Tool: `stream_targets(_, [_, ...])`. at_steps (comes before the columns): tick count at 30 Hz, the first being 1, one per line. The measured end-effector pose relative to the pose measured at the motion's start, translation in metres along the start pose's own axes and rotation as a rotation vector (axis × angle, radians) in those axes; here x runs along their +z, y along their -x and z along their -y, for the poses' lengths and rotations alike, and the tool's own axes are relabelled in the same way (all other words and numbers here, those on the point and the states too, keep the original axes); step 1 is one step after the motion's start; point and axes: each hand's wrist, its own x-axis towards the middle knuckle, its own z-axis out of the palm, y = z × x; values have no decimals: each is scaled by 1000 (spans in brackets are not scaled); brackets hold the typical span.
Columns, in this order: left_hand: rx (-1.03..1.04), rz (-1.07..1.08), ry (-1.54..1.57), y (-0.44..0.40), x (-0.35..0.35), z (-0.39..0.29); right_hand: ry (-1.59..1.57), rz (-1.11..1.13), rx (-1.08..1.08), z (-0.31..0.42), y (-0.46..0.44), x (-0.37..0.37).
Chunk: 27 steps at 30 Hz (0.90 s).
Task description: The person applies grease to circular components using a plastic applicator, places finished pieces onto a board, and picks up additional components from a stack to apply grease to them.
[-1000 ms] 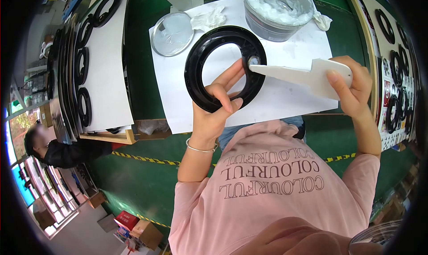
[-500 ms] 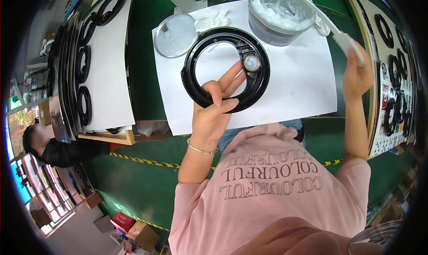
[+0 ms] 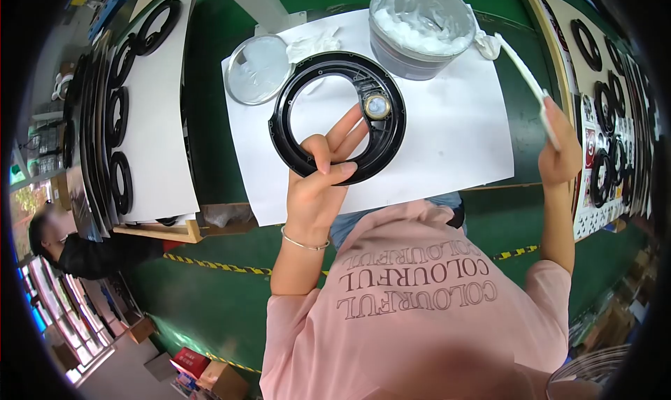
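Head view: the left hand [image 3: 318, 180] grips the black ring [image 3: 393, 131], thumb over its rim, nearer the wearer than the tub [image 3: 419, 57] and left of it. The right hand [image 3: 561, 148], fingers closed on the white spatula [image 3: 525, 75], is right of the tub. The round lid [image 3: 257, 69] lies left of the tub.

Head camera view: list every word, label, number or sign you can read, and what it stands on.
"COLOURFUL", three times: pink shirt.
Red box: markings too small to read.
Printed sheet: too small to read.
Black ring, tub: none legible.
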Motion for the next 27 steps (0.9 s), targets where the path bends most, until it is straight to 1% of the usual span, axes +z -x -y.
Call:
stream_targets(1, [-5, 4, 1, 0, 1, 1, -221, -97, 245, 4, 3, 6])
stream_targets(2, [-11, 9, -1, 1, 2, 1, -215, -101, 248, 6, 4, 8])
stream_targets(4, [-11, 15, -11, 3, 2, 1, -732, -325, 871, 10, 1, 13])
stream_targets(5, [-5, 12, -18, 4, 2, 0, -858, -298, 906, 15, -8, 15])
stream_targets(6, [-5, 13, -19, 5, 0, 0, -858, -299, 906, 17, -12, 17])
stream_targets(8, [5, 2, 1, 7, -2, 0, -1000, -283, 1005, 19, -18, 22])
stream_targets(12, [9, -13, -3, 10, -2, -2, -943, -252, 965, 23, -21, 28])
stream_targets(14, [-7, -9, 23, 10, -4, -1, -796, -226, 861, 24, -20, 27])
stream_targets(15, [-8, -8, 24, 9, -4, -1, -794, -226, 861, 25, -19, 25])
stream_targets(17, [-11, -7, 23, 8, -4, 0, -548, -105, 530, 26, -21, 21])
stream_targets(18, [-12, -6, 25, 8, -4, 0, -546, -104, 530, 27, -26, 19])
stream_targets(20, [-19, -40, 58, 8, -3, 2, -278, -14, -4, 28, -42, 15])
stream_targets(21, [-19, -40, 60, 7, -3, 2, -107, 48, -136, 27, -47, 11])
stream_targets(22, [-20, -16, 48, 7, -2, 1, -106, 50, -137, 28, -50, 9])
stream_targets(24, [-20, 6, 37, 7, -2, -1, 301, 139, -438, 28, -57, 9])
stream_targets(26, [-16, 5, 18, 8, -3, -2, 359, 181, -464, 14, -61, 10])
stream_targets(27, [-16, 5, 19, 9, -4, -3, 402, 209, -521, 7, -65, 10])
